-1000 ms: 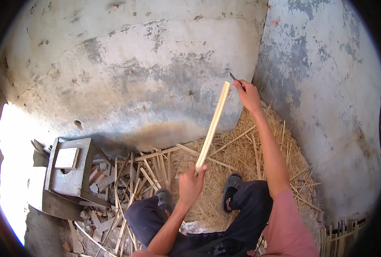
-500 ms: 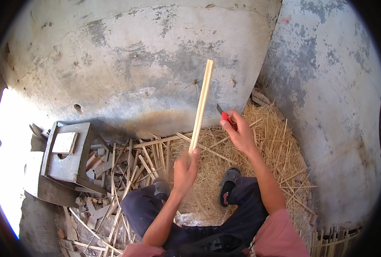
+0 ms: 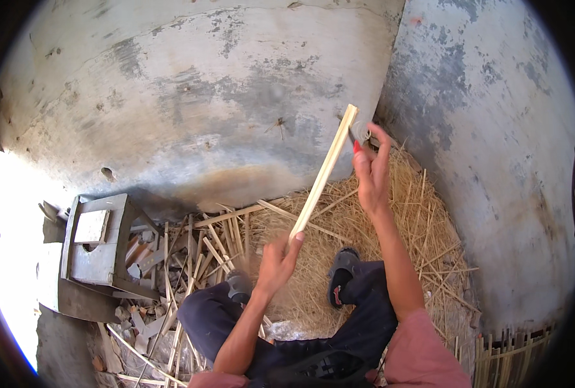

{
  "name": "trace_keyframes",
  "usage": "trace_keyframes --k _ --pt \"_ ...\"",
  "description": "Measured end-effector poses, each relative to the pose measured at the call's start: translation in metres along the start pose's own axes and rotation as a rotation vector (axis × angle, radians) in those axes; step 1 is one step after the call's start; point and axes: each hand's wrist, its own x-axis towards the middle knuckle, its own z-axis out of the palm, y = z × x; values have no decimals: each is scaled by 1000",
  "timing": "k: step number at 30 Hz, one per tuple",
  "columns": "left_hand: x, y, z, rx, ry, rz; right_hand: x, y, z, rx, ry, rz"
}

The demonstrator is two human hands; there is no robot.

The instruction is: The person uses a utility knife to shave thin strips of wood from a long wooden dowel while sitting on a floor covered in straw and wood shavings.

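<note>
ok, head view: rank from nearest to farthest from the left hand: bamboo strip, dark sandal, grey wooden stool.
Measured from the left hand:
1. Bamboo strip: its lower end is held in that hand.
2. Dark sandal: just to the right, on the straw.
3. Grey wooden stool: far left, tipped on its side by the wall.

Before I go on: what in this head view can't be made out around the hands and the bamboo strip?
- Tool in the right hand: only a thin dark tip shows by the bamboo strip; fingers cover the rest.
- Strip's lower end: hidden inside the left hand, which is motion-blurred.
- Left foot: blurred, partly behind the left forearm.
- Stick bundle, lower right: cut off by the fisheye rim.
</note>
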Motion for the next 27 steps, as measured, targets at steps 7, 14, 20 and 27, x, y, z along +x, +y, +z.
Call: trace_keyframes --k 7,14,20,27 --pt "-2 3 -3 -116 -115 -45 12 1 -19 -61 -63 -28" --pt "0 -8 -4 -178 -212 -47 17 -1 -33 -153 -116 -101" --pt "-5 -20 0 -166 -215 6 26 -7 -41 -257 -95 -154" --pt "-17 4 3 -65 -230 26 56 20 -97 -283 323 104"
